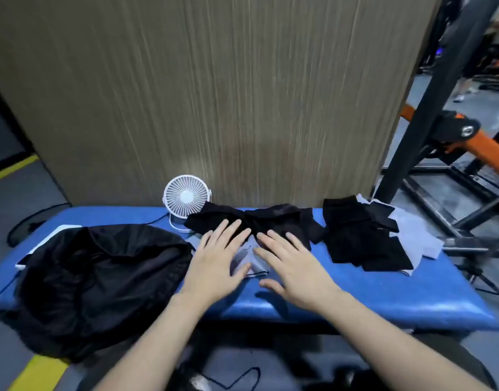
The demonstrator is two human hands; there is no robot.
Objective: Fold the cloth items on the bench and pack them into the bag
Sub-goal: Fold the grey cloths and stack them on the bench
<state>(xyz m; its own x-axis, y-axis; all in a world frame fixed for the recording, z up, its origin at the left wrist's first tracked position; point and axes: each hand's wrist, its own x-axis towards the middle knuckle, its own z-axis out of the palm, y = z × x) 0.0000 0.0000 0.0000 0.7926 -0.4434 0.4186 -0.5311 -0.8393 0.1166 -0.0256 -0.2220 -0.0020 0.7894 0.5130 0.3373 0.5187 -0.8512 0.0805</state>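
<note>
A small grey cloth (252, 259) lies flat on the blue bench (383, 294), mostly covered by my hands. My left hand (217, 261) and my right hand (293, 266) press on it side by side with straight, spread fingers. Just behind my fingertips lies a crumpled black cloth (271, 220). A heap of black and grey cloths (364, 235) sits on the bench's right end. A large black bag (96, 283) slumps over the left end and hangs off the front edge.
A small white desk fan (186, 197) stands at the back of the bench with its cable running left. A wood-grain panel (214, 94) rises right behind. Black and orange gym frames (451, 142) crowd the right side. A white flat object (48, 241) pokes from under the bag.
</note>
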